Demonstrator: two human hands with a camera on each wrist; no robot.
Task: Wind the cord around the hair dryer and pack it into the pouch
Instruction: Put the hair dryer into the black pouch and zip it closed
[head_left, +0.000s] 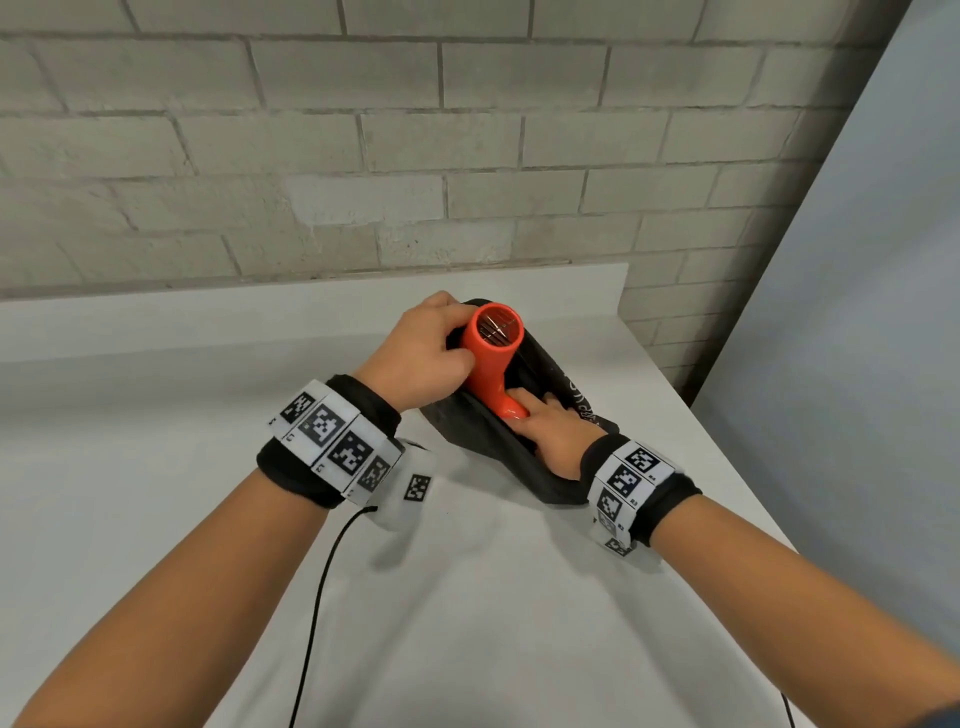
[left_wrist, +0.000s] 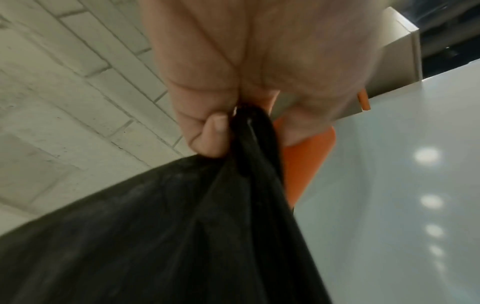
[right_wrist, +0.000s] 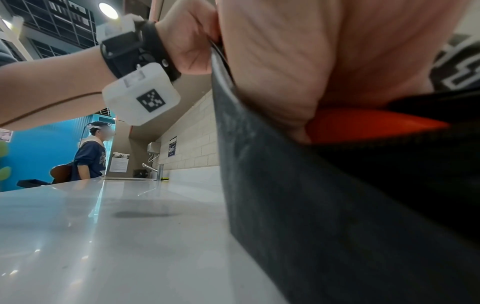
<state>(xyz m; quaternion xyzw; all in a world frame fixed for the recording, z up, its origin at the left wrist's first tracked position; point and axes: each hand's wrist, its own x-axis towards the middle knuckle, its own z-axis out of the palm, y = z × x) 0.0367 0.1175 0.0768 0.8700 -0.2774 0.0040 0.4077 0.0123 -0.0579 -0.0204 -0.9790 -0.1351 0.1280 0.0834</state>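
Left hand grip: the left hand (head_left: 423, 348), at centre of the head view, has its fingers curled and pinches the pouch's gathered rim; the left wrist view shows black fabric bunched between thumb and fingertips (left_wrist: 217, 128).
Right hand grip: the right hand (head_left: 548, 428), just right of centre, reaches into the pouch mouth with fingers fairly straight against the dryer's handle end. Whether any finger wraps the handle I cannot tell, as the fabric hides the tips.
Hair dryer: the orange hair dryer (head_left: 493, 353) stands nozzle-up in the pouch opening, grille toward the camera, handle sloping down to the lower right and partly sunk inside.
Pouch: the black pouch (head_left: 467, 426) lies on the white counter (head_left: 156, 415), its mouth held wide by both hands.
Cord: not visible on the dryer; it may be hidden inside the pouch.
Step in hand: seating the dryer, judged about half in.
Doing it well: keep the left pinch lifting the rim up and away so the barrel clears it; press the handle down and deeper with the right palm, then tip the nozzle in last.
Risk: fabric snagging on the nozzle lip.
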